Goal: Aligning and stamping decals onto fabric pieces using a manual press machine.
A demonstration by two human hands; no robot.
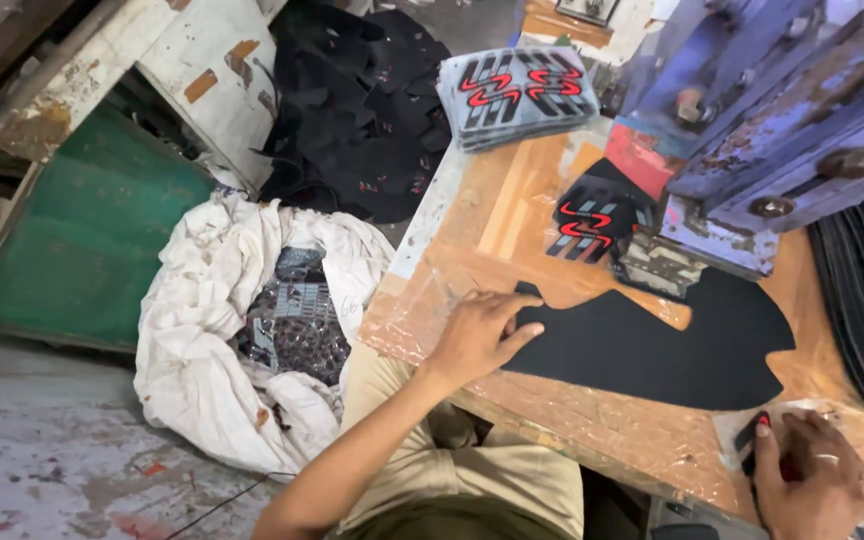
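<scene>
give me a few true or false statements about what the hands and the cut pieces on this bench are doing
1. The left hand rests on the edge of the black sheet. True.
2. The black sheet lies on the floor. False: it lies flat on the orange worktable.
3. The right hand holds a small printed piece with red and black on it. True.
4. The white sack beside the table holds only plain white cloth. False: it holds dark patterned pieces.
5. A stack of printed pieces with red and black stripes sits at the far end of the table. True.
6. The blue press is bright yellow. False: it is blue and worn.
</scene>
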